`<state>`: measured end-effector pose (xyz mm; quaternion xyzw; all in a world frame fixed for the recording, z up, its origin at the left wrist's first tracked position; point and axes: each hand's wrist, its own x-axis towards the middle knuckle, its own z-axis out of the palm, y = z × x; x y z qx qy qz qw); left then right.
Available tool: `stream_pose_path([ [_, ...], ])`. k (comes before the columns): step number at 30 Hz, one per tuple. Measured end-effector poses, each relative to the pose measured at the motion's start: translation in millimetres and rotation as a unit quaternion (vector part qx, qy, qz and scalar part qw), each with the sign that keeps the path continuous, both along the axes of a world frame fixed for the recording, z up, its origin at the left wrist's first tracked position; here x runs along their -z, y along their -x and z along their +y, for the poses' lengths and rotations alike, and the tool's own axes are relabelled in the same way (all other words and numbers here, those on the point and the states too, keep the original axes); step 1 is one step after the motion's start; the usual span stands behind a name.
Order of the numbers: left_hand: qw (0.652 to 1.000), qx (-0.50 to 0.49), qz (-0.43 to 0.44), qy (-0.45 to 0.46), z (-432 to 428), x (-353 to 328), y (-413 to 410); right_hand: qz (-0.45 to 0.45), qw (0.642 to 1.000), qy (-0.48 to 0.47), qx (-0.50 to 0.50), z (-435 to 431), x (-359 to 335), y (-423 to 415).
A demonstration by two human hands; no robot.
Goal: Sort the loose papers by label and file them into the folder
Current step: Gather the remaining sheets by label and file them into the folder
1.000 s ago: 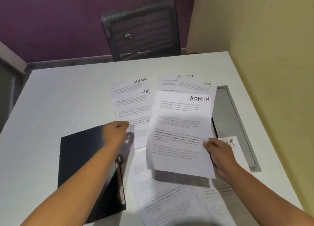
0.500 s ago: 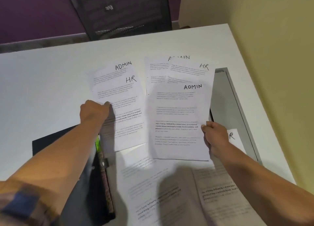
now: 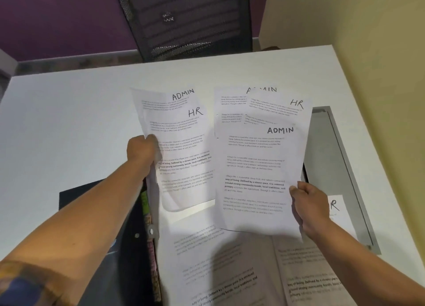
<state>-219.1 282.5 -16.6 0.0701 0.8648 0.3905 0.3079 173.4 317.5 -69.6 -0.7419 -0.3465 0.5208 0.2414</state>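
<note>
Left hand point(image 3: 141, 150) is curled round the left edge of the HR sheet point(image 3: 184, 154) at centre frame. The sheet runs up and right from it, with the rear ADMIN sheet point(image 3: 161, 96) showing behind its top. Right hand point(image 3: 308, 204) pinches the lower right edge of the front ADMIN page point(image 3: 255, 174), which spreads up-left. The black folder point(image 3: 128, 259) lies open on the tabletop point(image 3: 69, 121), lower left, under the left forearm.

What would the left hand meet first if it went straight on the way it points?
Likely nothing soon: the left hand grips the HR sheet, which would travel with it. Ahead, away and slightly right, shows bare table, then the chair back past the far edge; depth is unclear.
</note>
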Motion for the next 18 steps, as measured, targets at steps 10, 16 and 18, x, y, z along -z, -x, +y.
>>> stream_pose_path([
  [10, 0.969, 0.109, 0.192, -0.107, -22, -70, -2, -0.030, 0.999, -0.026, -0.014, -3, -13, 9],
  [16, 0.903, 0.160, 0.373, -0.142, -40, -133, -15, -0.041, 0.999, -0.032, -0.004, -4, -22, 15],
  [18, 0.888, 0.141, 0.391, -0.197, -47, -157, -28, -0.028, 0.999, -0.021, 0.002, -4, -23, 16],
])
